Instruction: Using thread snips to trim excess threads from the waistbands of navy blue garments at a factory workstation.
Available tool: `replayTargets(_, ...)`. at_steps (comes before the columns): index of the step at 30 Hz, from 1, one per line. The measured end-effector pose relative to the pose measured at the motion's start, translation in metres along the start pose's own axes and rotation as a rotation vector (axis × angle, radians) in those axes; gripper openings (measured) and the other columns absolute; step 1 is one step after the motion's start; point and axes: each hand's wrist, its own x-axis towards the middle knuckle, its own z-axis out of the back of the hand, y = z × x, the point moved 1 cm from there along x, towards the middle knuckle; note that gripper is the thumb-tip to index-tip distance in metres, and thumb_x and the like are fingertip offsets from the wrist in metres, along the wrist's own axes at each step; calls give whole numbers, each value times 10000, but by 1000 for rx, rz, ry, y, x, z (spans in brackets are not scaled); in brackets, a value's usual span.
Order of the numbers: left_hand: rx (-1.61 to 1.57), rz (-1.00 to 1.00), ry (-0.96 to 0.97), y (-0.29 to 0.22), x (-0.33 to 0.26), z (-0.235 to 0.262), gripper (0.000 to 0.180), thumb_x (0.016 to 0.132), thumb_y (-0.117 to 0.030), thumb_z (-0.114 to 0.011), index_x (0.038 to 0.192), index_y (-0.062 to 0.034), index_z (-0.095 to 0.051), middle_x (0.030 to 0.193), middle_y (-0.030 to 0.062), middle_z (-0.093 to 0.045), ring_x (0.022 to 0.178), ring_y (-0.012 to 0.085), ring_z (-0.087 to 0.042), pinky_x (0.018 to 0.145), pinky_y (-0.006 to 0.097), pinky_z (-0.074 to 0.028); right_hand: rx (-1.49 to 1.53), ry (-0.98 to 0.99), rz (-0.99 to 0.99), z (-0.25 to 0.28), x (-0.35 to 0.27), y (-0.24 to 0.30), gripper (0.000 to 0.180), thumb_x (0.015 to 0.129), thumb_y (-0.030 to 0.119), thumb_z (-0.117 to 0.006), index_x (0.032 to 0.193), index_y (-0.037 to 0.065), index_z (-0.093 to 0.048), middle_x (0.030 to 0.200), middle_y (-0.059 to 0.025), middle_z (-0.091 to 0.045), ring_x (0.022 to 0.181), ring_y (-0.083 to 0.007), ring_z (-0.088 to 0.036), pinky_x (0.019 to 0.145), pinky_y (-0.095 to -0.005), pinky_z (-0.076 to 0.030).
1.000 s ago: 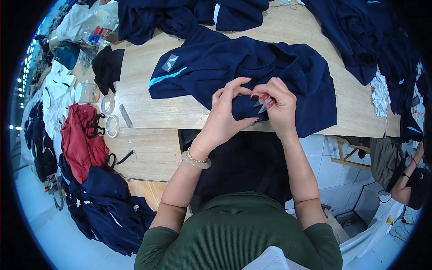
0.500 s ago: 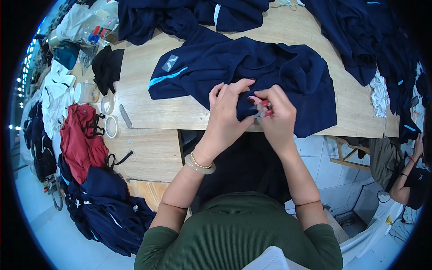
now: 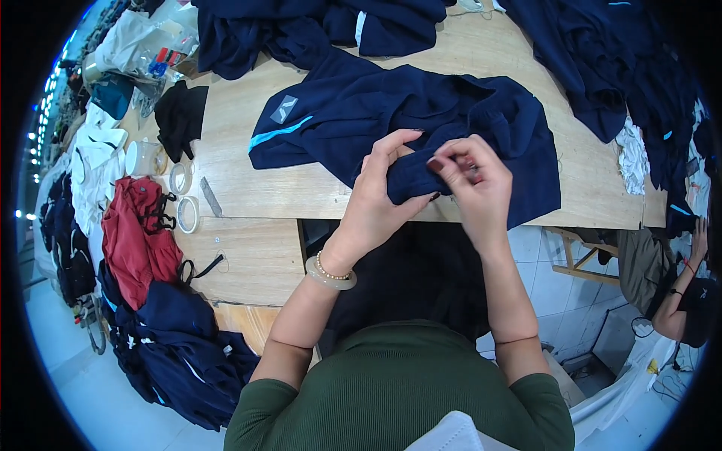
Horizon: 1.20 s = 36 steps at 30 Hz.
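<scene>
A navy blue garment [image 3: 338, 105] with a light blue stripe and a small grey patch lies bunched on the wooden table before me. My left hand [image 3: 368, 199] is closed on a fold of it, fingers on top and thumb below. Close by on the right, my right hand [image 3: 485, 184] is curled, thumb and forefinger pressed together at the fold. Tucked in its palm is a small red-handled tool [image 3: 471, 167], seemingly thread snips, mostly hidden by the fingers. Whether the fingertips also pinch a thread is too small to tell.
Tape rolls [image 3: 187, 214], a grey metal strip [image 3: 210, 197] and a plastic jar [image 3: 138, 158] sit on the left of the table [image 3: 256, 195]. A red garment [image 3: 135, 233] and navy clothes [image 3: 180, 353] pile beside it. More navy garments [image 3: 587, 68] lie far right, near another person's arm [image 3: 681, 289].
My right hand has moved slightly right, away from my left thumb, and the snips' blades, visible earlier, are now tucked into the palm. My left hand still grips the fold.
</scene>
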Motion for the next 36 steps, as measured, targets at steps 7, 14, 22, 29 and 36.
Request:
replayTargets(7, 67, -45, 99, -13, 4, 8, 769, 686, 44, -782, 1362, -79, -436, 1355, 98, -491, 1165, 261, -539, 1027, 344, -426, 13, 0, 151, -10, -1, -1, 130, 814, -97, -630, 891, -14, -567, 830, -100, -561, 671, -183, -581, 619, -262, -475)
replayTargets(14, -359, 101, 109, -18, 4, 12, 747, 758, 121, -688, 1406, -50, -357, 1006, 54, -585, 948, 107, -572, 891, 251, -459, 346, -54, -106, 10, 6, -2, 111, 947, 73, -626, 898, -12, -576, 912, -9, -591, 773, -46, -488, 713, -187, -411)
replayTargets(22, -429, 62, 106, -19, 8, 10, 800, 767, 131, -717, 1442, -58, -331, 825, 2, -529, 800, 75, -513, 794, 233, -452, 102, 87, 68, 13, 5, 14, 142, 806, -39, -713, 930, -2, -655, 827, -32, -588, 697, -81, -510, 604, -198, -395)
replayTargets(29, -232, 39, 49, -21, 7, 12, 747, 755, 128, -732, 1403, -69, -417, 784, -13, -535, 752, 68, -496, 752, 213, -426, -293, 87, 332, -1, -3, 25, 187, 730, -88, -695, 873, 4, -619, 752, -100, -540, 624, -196, -554, 550, -264, -431)
replayTargets(36, -521, 139, 67, -22, 6, 18, 540, 877, 16, -658, 1372, -28, -446, 861, -9, -618, 765, 34, -506, 719, 164, -381, 162, -44, -101, 16, 11, 6, 170, 951, 147, -632, 1023, 30, -532, 832, 4, -508, 766, -67, -482, 700, -192, -411)
